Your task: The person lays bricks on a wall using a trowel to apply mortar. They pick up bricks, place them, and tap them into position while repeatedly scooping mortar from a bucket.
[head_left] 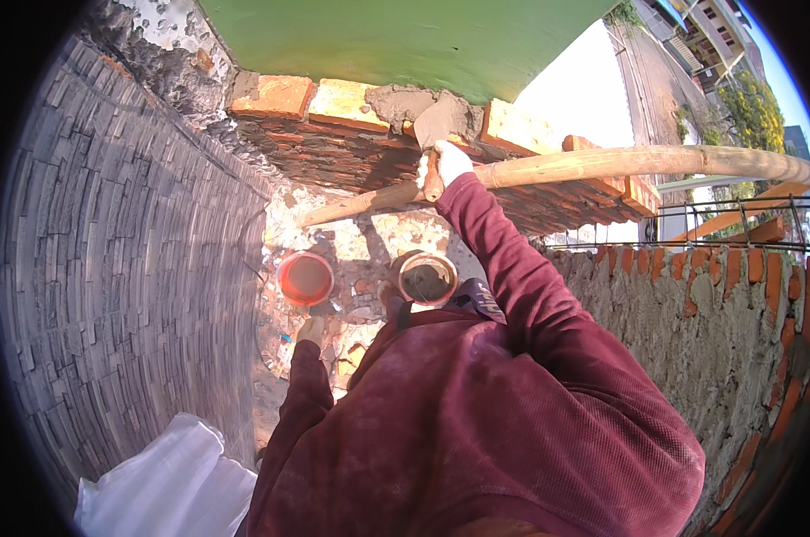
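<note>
My right hand [452, 162], in a white glove, is closed around the wooden handle of a trowel [436, 123]. The trowel's blade lies on wet grey mortar [399, 105] on top of a brick wall [333, 154], in the gap between orange bricks [344, 103]. A bamboo pole [593, 167] passes just beneath that hand. Lower down on the left, my left hand [311, 330] hangs beyond its maroon sleeve, below a red bucket [284, 289]; its fingers are too unclear to read. A second bucket [455, 285] holds dark grey mortar, near my foot.
A grey stone-clad wall [145, 242] closes off the left side. Behind the bricks rises a green surface [396, 40]. Rebar [736, 243] runs above a rough brick-and-mortar wall [656, 331] on the right. A white sack-like sheet [168, 483] lies at the lower left.
</note>
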### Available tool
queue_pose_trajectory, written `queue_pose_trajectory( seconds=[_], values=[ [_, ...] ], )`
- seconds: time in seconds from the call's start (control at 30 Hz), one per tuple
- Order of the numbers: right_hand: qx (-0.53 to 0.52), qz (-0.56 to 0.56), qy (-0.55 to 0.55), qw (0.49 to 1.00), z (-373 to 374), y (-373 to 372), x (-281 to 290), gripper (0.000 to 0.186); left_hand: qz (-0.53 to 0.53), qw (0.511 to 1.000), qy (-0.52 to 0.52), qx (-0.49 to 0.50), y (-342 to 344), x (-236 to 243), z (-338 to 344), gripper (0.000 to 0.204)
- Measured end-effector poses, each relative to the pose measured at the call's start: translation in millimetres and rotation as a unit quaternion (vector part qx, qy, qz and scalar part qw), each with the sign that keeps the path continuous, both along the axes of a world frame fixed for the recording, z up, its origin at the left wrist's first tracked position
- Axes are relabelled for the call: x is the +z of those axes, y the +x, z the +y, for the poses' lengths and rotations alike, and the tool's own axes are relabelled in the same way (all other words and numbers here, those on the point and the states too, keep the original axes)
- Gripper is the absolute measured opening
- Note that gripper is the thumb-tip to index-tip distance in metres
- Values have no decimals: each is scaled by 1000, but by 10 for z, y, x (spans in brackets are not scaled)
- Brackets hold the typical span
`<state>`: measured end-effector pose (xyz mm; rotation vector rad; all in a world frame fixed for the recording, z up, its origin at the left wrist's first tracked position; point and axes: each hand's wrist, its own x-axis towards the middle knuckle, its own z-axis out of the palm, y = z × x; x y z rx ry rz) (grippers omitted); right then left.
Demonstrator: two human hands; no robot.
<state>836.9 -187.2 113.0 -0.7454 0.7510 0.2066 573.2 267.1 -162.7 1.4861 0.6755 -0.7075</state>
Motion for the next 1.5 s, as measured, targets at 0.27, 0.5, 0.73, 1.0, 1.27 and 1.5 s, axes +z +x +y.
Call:
queue_pose_trajectory(
  seconds=[0.27,0.5,0.73,1.0,1.27,1.5],
  values=[
    [467,-151,-704,512,-18,739,-84,30,49,998,24,-11,-183,123,-255,34],
    [221,50,-152,962,-276,439,53,26,11,997,78,-6,-829,-375,-243,44],
    [450,-67,-536,711,-305,611,-76,46,-44,993,101,-46,-645,-181,-694,50],
    [475,-90,-582,654,-1056,-1427,468,46,89,996,7,25,-890,920,-1541,53],
    [727,80,-587,347,-1793,-2434,-2177,44,20,914,203,-351,-2027,603,-2918,90],
    [696,-22,-644,316,-1389,-2372,-4017,29,-49,920,235,-310,-1820,-112,-3308,106]
  ],
)
